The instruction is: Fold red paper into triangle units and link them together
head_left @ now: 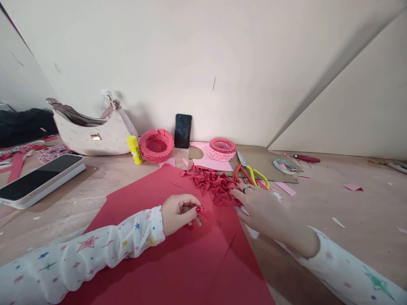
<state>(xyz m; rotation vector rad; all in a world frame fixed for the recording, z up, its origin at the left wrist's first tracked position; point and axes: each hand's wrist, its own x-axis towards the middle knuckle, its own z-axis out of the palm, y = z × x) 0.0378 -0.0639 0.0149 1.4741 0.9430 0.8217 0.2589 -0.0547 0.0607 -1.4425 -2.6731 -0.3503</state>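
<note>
My left hand is closed in a pinch on a small folded red paper piece, which the fingers partly cover. Under it spreads a large red paper sheet. A heap of folded red paper triangles lies at the sheet's far end. My right hand reaches the heap's right edge, thumb and fingers apart, with nothing visible held between them. Just beyond that hand lie scissors with orange and yellow handles.
Behind the heap stand a red paper ring and a pink-and-red one. Around are a yellow glue stick, a black phone against the wall, a white handbag, a tape roll, a white-cased phone and paper scraps.
</note>
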